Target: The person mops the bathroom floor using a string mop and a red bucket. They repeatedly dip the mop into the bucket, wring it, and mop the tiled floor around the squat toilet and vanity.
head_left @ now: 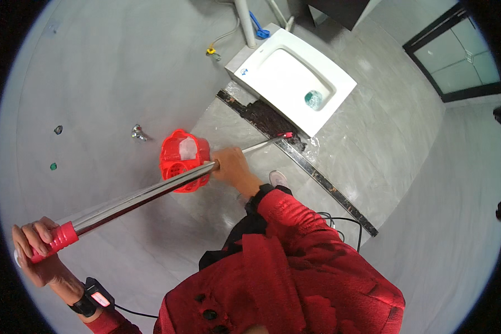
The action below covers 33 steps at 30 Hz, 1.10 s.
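Observation:
A mop [145, 197] with a shiny metal handle runs slantwise across the view. My left hand [39, 250] is closed round its red end grip at the lower left. Farther along, my right hand [232, 167] wraps the metal shaft. The dark, wet-looking mop head [270, 119] lies on the tiled floor, spread along the near side of a white ceramic basin [284, 64] and beside a dark floor strip [323, 181]. A red joint [285, 135] shows at the far end of the shaft.
Left of my right hand stands a red bucket [183, 150] with a slotted wringer, partly behind the handle. A small metal tap [138, 132] juts from the grey wall. A black cable [348, 219] lies near the strip. Dark-framed glass [456, 53] stands at the far right.

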{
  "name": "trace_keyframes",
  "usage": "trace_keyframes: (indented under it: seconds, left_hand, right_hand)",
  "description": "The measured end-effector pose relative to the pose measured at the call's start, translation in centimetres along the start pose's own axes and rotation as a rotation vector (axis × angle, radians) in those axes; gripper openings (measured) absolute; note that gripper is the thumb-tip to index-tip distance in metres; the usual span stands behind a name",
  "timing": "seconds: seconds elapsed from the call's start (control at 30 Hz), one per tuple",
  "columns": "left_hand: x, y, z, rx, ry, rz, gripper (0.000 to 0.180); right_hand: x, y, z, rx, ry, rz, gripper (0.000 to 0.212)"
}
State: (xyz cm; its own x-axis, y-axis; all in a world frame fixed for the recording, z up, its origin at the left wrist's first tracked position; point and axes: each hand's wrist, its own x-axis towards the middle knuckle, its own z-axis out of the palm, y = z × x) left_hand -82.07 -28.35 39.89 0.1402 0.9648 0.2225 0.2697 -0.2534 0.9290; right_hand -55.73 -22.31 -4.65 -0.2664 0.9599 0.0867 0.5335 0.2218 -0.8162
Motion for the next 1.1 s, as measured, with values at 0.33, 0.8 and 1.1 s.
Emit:
trace_keyframes:
  seconds: [0.33,0.8,1.1]
  left_hand:
    - [-0.5,-4.9,10.1,-0.175,-0.138,-0.111,0.029]
    - [-7.8,-6.6,12.1,-0.187,-0.328,-0.213,0.042]
    - [-1.7,-0.4,13.5,-0.094,-0.467,0.048,0.04]
  right_hand:
    - [-12.5,6.9,-7.1,-0.146,-0.111,0.297,0.01]
    - [-21.9,7.2,-7.4,-0.236,0.064,0.307,0.01]
    - [-18.2,4.0,-9.9,0.031,0.207,0.311,0.011]
